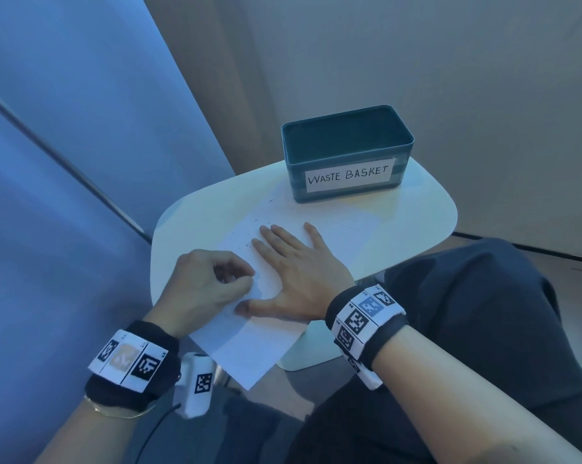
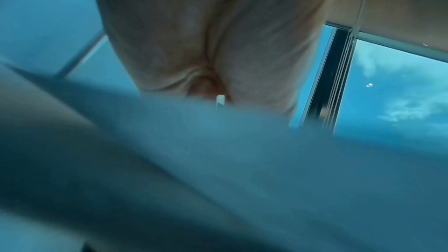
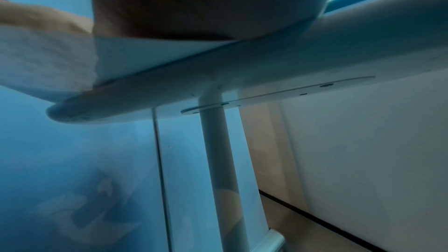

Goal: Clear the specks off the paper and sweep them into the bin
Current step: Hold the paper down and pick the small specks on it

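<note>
Nearest, 2 wrists in black bands with white coded tags (image 1: 365, 317), and dark trousers (image 1: 467, 329) at lower right. Just beyond, a white sheet of paper (image 1: 249, 346) lying on a small white table (image 1: 416, 209), near corner hanging past the table's edge. Left hand (image 1: 202, 283) at the paper's left edge, fingers curled in, pinching a small white item (image 2: 220, 101) between thumb and fingers; hard to tell what the item is, blurred in the left wrist view. Right hand (image 1: 296, 272) flat on the paper, palm down, fingers straight and spread, thumb pointing towards the left hand; nothing grasped. Right wrist view from under the table: heel of that hand pressing the sheet against the tabletop, single white table leg (image 3: 218, 150) below. Farther out, tiny dark specks (image 1: 246, 241) scattered on the paper just past the right fingertips, a few more trailing towards the far side. Farthest, a teal rectangular bin (image 1: 346, 152) upright at the table's back edge, white label reading "WASTE BASKET" facing the person. Behind, pale wall and blue-tinted glass panel (image 1: 65, 112) at left.
</note>
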